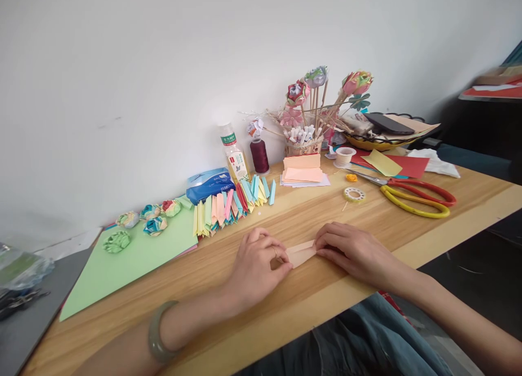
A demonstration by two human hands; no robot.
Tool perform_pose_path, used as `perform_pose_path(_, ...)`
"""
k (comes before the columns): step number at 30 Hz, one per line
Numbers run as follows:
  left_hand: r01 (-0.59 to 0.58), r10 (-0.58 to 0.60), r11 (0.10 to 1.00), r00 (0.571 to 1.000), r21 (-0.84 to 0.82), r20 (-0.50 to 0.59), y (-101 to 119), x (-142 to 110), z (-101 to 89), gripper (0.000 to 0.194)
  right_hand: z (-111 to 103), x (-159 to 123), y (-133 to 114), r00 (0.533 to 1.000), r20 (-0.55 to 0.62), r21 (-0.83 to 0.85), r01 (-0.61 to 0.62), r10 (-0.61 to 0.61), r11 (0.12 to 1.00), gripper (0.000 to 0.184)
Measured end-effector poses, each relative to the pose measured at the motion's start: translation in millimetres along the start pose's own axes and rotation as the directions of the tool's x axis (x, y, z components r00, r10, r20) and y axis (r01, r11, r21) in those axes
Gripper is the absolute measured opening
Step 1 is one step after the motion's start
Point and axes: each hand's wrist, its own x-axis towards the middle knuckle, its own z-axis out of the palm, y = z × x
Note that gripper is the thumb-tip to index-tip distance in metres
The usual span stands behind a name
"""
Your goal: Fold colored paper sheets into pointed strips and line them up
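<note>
A small peach paper strip (300,255), partly folded, lies on the wooden table between my two hands. My left hand (261,256) pinches its left end, thumb and fingertips close together, with a ring on one finger. At the strip's other end, my right hand (342,248) grips the paper with bent fingers. My fingers hide both ends of the strip. Further back lies a stack of peach paper pieces (302,173) on whitish sheets. Left of it spreads a row of folded coloured paper pieces (228,208).
Scissors (416,196) with red and yellow handles lie at the right, near a tape roll (354,194). Green paper (142,262) bearing several paper flowers (116,242) covers the left side. Behind stand a bottle (235,153), a thread spool (259,156) and a flower basket (304,147).
</note>
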Motion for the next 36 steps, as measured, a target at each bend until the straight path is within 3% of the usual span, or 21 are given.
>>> perform_pose_path(10, 0.095, -0.095, 0.995, 0.995, 0.009, 0.014, 2.5, 4.8, 2.8, 0.011, 4.1, 4.0, -15.6, 0.982, -0.065, -0.013, -0.176, 0.175, 0.984, 0.017)
perform_pose_path(21, 0.140, -0.142, 0.987, 0.990, 0.072, 0.022, 7.0, 11.4, 6.5, 0.015, 14.0, 6.1, -17.6, 0.972, -0.154, -0.117, -0.195, 0.176, 0.974, 0.018)
perform_pose_path(29, 0.171, -0.177, 0.979, 0.983, 0.108, 0.045, 7.1, 10.5, 6.5, 0.009, 14.7, 6.7, -18.3, 0.974, -0.141, -0.197, -0.203, 0.177, 0.959, 0.018)
perform_pose_path(31, 0.145, -0.150, 0.985, 0.987, 0.089, 0.055, 5.6, 8.8, 5.7, 0.013, 14.9, 6.6, -16.3, 0.972, -0.126, -0.141, -0.215, 0.198, 0.966, 0.015)
perform_pose_path(33, 0.070, -0.079, 0.993, 0.993, 0.098, 0.085, 3.8, 7.4, 4.8, 0.024, 14.6, 6.6, -13.4, 0.969, -0.118, -0.069, -0.226, 0.217, 0.972, 0.013)
perform_pose_path(36, -0.053, 0.033, 0.987, 0.991, 0.154, 0.128, 0.7, 6.2, 4.2, 0.025, 12.4, 5.5, -6.2, 0.966, -0.105, 0.039, -0.234, 0.237, 0.971, 0.011)
